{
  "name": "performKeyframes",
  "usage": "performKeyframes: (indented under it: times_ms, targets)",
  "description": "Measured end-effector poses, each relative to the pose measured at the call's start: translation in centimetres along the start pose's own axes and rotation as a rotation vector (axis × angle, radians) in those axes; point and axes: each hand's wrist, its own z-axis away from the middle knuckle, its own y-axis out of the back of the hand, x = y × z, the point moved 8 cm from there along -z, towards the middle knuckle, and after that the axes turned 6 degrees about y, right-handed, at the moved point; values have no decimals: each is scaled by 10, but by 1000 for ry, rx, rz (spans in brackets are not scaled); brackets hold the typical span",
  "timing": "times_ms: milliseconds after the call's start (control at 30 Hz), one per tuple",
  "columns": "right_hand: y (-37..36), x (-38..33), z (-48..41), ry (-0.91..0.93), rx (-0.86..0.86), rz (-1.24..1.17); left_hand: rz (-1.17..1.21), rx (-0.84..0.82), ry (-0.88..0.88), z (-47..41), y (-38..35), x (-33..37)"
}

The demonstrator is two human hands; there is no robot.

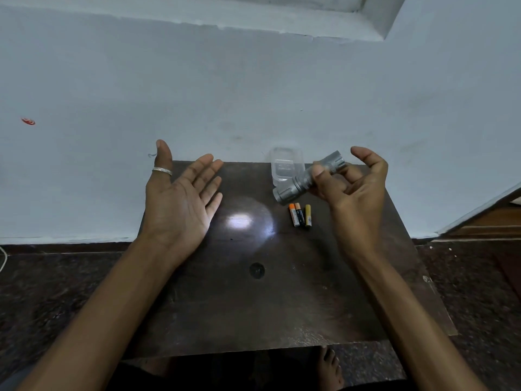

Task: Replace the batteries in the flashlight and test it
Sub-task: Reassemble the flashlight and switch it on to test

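Right grip is pinching one silver flashlight between thumb and fingers, holding it tilted above the table. Left grip is lying open, palm up. One bright spot is glowing on the table between the hands. Three batteries are lying side by side just below the flashlight, and one clear container is sitting behind it.

silver flashlight: lit, tilted | three batteries: flat, side by side

Right hand holds lit flashlight beside flat left hand
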Motion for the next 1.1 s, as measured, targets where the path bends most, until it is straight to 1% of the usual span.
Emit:
performKeyframes:
  times_ms: [100,200,433,533,733,867,1100]
  targets:
    - [-4,1,3,27,-24,69,-4,-10,0,0,0,0]
    - [-6,3,4,14,-35,48,-1,-6,0,-1,0,0]
    - [1,14,-1,-119,51,-206,-2,-21,-3,-1,-1,1]
    - [4,21,-4,-139,93,-295,-20,-41,-1,-1,-1,0]
    - [6,20,-6,-85,119,-307,-46,-22,-13,-2,0,0]
    - [6,20,-6,-57,118,-264,-41,-15,-17,-2,1,-1]
    - [7,21,-6,-55,127,-254,-32,-17,-21,-1,0,-1]
